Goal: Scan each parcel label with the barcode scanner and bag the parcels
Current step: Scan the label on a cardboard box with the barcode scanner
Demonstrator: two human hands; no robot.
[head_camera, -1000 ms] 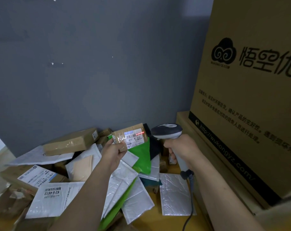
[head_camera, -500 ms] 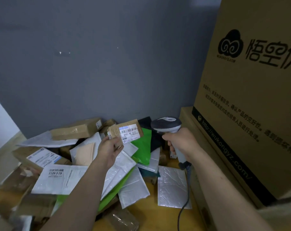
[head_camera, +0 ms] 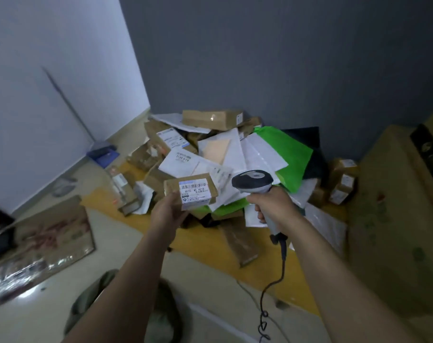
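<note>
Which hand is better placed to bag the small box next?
Left. The left hand grips the small cardboard parcel, and olive fabric, possibly the bag, lies below that forearm. The right hand is wrapped round the handle of the barcode scanner.

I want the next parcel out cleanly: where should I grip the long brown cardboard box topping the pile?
Probably from above, across the narrow width near its middle: the long brown cardboard box lies flat atop the pile, top and front faces exposed, nothing on it.
</note>
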